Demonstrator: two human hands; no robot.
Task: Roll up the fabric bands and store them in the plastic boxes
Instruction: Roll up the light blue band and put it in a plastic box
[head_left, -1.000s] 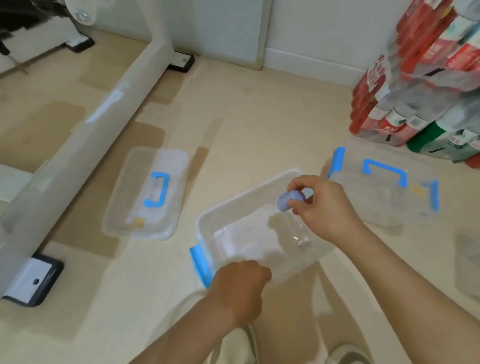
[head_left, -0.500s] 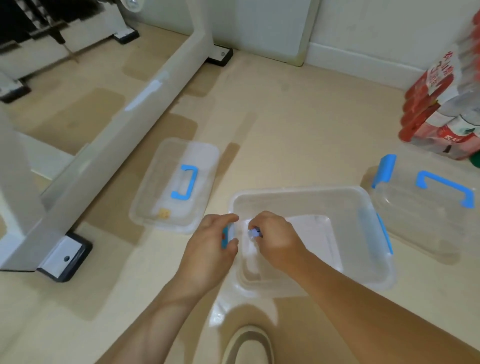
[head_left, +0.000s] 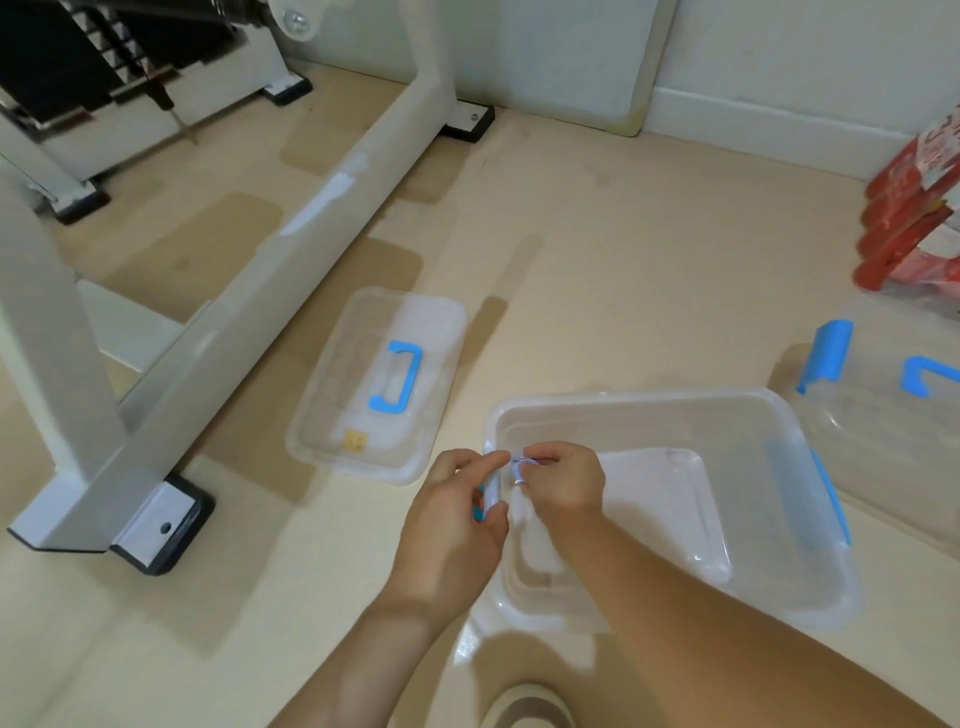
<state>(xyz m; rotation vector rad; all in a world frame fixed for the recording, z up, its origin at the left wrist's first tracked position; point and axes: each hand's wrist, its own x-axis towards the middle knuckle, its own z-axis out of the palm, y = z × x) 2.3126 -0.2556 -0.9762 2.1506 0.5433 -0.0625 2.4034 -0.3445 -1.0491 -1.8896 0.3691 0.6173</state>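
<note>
A second ago the right hand (head_left: 563, 483) held the rolled band up over the far side of the open plastic box (head_left: 810, 571), while the left hand (head_left: 457, 512) sat as a fist at the near rim; since then the right hand has come down to the box's left wall, and the left has moved up to clasp that same wall, over the blue latch (head_left: 478, 514) there. That reads as the drop-off step: the roll is being tucked low against the left side, so this band looks almost stored. The fabric band (head_left: 518, 467) (a pale lilac roll, mostly hidden) shows only as a sliver between the right thumb and forefinger, just inside the rim; the right grip is pinched closed on it. The left grip is curled around the box wall, thumb and fingers closing on it, steadying the box on the floor. Both forearms reach forward from the bottom of the view, right wrist bent down into the box, knuckles up. A loose lid with a blue handle (head_left: 379, 384) lies on the floor to the left, and a second box (head_left: 878, 441) sits at the right.
</note>
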